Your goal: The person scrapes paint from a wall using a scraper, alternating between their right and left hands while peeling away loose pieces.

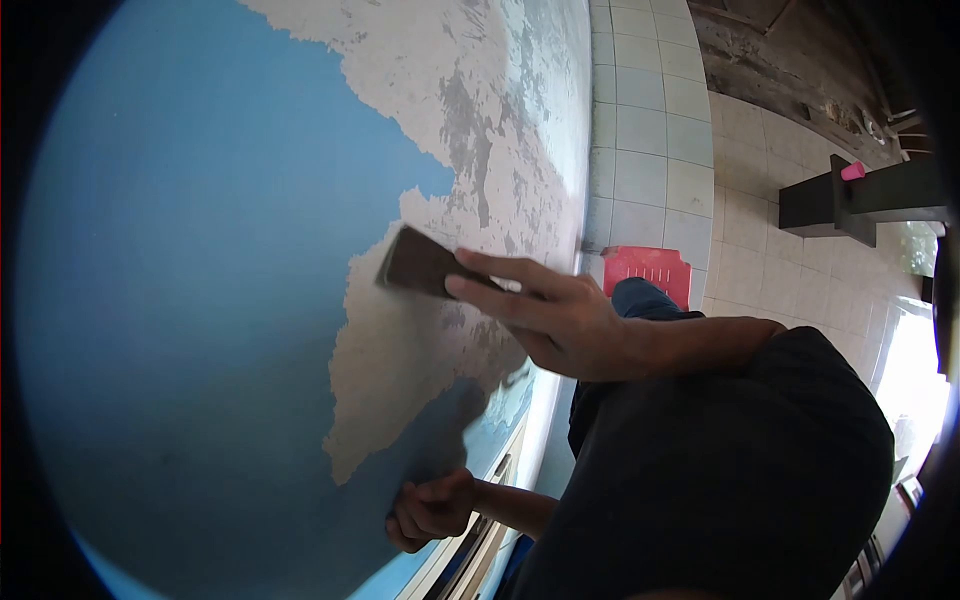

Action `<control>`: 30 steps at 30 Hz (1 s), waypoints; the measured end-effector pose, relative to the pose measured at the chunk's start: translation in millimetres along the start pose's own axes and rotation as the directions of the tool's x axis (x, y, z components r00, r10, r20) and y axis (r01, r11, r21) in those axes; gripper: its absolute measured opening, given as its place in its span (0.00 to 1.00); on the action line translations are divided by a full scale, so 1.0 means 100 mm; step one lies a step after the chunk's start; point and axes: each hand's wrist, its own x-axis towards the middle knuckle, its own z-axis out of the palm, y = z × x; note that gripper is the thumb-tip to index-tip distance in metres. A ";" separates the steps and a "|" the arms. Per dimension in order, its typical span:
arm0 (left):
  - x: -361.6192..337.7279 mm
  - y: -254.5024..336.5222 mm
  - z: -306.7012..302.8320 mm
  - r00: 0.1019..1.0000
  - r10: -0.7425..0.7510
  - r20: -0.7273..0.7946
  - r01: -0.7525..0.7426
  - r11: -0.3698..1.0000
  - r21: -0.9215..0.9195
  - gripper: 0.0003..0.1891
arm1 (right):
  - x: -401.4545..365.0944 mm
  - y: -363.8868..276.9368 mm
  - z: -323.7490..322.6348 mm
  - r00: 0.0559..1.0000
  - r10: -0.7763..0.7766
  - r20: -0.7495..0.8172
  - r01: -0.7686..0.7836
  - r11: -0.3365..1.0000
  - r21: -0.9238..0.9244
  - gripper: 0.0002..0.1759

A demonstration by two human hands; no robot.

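My right hand (565, 315) grips a flat, dark scraper (425, 262), with fingers stretched along its face. The scraper's wide end is at the wall, over a bare pale patch (385, 370) near the ragged edge of the blue paint (220, 220). Lower in the view, my left hand (430, 510) is curled into a fist at the blue part of the wall. What that fist holds, if anything, is hidden. A shadow falls on the wall just above it.
Beside the wall runs a tiled ledge (640, 120), with a red plastic seat (648, 270) at my leg. Farther off stands a dark bench or table (845, 200) bearing a pink cup (853, 171). A pale frame (470, 550) lies along the wall near my left forearm.
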 end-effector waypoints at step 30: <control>-0.05 -0.05 -0.01 1.000 0.014 -0.012 -0.014 1.000 -0.026 0.08 | -0.02 -0.03 0.08 0.998 -0.022 -0.050 0.021 0.999 -0.028 0.29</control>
